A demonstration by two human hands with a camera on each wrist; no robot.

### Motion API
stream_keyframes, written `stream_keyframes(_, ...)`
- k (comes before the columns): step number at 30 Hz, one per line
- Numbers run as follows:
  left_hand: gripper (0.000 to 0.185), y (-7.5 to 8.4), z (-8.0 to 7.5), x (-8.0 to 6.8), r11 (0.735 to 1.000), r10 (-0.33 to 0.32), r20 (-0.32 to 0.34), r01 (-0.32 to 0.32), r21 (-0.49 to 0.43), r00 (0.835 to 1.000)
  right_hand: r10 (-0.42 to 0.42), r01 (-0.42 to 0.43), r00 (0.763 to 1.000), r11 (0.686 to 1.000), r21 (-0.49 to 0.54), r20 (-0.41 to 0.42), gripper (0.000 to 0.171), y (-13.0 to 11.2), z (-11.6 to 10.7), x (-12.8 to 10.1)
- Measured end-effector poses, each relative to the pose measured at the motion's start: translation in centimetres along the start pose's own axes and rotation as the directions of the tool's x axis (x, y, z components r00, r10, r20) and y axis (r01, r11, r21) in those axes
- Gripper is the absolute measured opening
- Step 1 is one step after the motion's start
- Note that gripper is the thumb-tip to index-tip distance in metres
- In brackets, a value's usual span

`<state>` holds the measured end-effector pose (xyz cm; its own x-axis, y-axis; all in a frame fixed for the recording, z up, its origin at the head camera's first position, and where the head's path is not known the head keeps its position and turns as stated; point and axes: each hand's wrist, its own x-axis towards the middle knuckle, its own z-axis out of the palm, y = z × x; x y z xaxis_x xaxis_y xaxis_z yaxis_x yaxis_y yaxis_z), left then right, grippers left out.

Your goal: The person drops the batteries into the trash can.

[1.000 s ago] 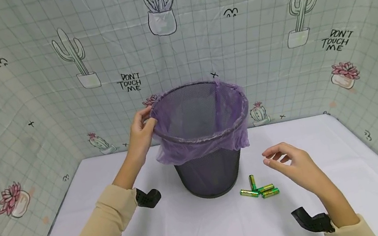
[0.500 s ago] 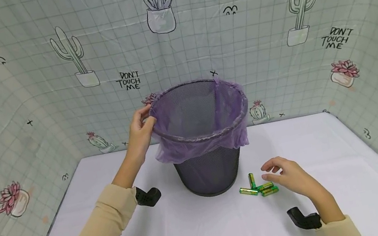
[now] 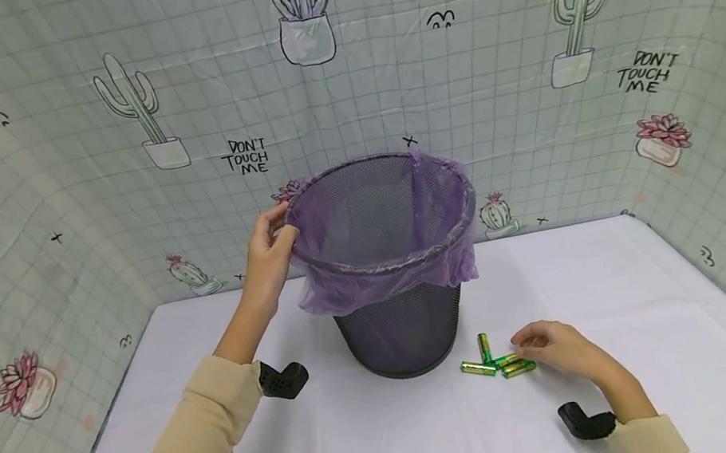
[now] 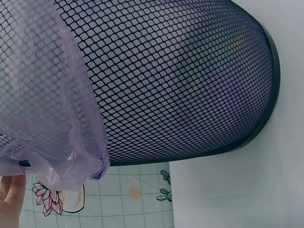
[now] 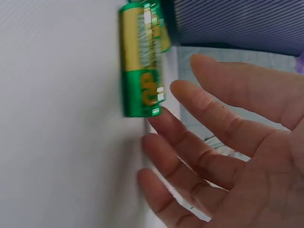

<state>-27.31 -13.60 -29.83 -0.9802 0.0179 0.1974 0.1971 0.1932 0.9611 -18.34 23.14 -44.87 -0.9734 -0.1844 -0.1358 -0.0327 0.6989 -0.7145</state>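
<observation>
Right hand (image 3: pixel 560 350) now at batteries (image 3: pixel 500 364)

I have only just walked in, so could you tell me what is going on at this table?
A person is working at a white table. The left hand grips the rim of a black mesh bin lined with a purple bag. The right hand is down on the table with its fingertips touching a small cluster of green batteries lying beside the bin's base. No battery has been lifted.
</observation>
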Motion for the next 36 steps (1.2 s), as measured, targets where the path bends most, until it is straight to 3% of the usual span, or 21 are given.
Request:
stream_keyframes(9,0.05,0.3,-0.1,0.0,1.0,0.008,-0.001,-0.008,0.014,1.0,0.049,-0.048,0.998,0.998,0.039,-0.032,0.025,1.6,0.6,0.2)
stream_keyframes(36,0.05,0.1,0.0,-0.1,1.0,0.002,0.001,-0.002,0.002,1.0,0.028,-0.027,1.0,0.997,0.073,-0.009,0.025,1.7,0.6,0.0)
